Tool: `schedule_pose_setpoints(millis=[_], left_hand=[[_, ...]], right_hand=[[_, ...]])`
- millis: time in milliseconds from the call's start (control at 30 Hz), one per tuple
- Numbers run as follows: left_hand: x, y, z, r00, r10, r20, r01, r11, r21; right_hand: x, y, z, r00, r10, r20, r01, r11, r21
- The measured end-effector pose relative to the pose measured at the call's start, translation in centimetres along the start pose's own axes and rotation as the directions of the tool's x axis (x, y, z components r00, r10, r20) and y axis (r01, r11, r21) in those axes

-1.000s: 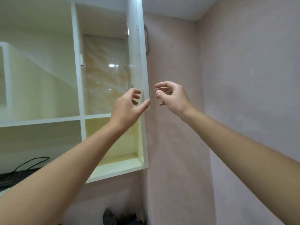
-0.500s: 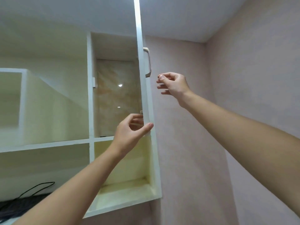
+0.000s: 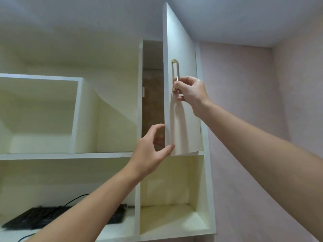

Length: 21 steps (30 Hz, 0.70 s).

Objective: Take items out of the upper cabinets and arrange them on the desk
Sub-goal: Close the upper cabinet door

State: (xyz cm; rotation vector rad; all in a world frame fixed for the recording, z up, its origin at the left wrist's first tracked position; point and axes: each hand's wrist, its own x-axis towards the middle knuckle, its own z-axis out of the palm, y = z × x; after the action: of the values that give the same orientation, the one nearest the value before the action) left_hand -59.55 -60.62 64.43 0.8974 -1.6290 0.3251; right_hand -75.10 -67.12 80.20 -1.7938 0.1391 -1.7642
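Observation:
A white upper cabinet door stands partly open at the top right of the wall unit. My right hand grips the lower end of its metal handle, fingers curled round the bar. My left hand holds the door's lower left edge, thumb on the front face and fingers behind it. Through the gap I see only a dim brown back panel; no item shows inside.
The cream shelf unit has open compartments to the left and below. A black keyboard with a cable lies on the lower left shelf. A pink wall runs close on the right.
My right hand moved in and took hold of the door handle. The door has swung toward closing, narrowing the gap. My left hand stays on the door's lower edge.

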Motion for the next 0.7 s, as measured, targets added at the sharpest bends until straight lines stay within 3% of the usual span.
schedule_pose_setpoints(millis=[400, 700], left_hand=[[1.4, -6.2, -3.7, 0.995, 0.101, -0.006, -0.1, 0.992, 0.072], [3.0, -10.8, -5.1, 0.993, 0.116, -0.034, -0.104, 0.963, 0.247]], right_hand=[[1.3, 3.0, 5.4, 0.999, -0.035, -0.018, 0.031, 0.987, -0.158], [2.7, 5.9, 8.1, 0.999, -0.045, 0.008, 0.046, 0.958, -0.283]])
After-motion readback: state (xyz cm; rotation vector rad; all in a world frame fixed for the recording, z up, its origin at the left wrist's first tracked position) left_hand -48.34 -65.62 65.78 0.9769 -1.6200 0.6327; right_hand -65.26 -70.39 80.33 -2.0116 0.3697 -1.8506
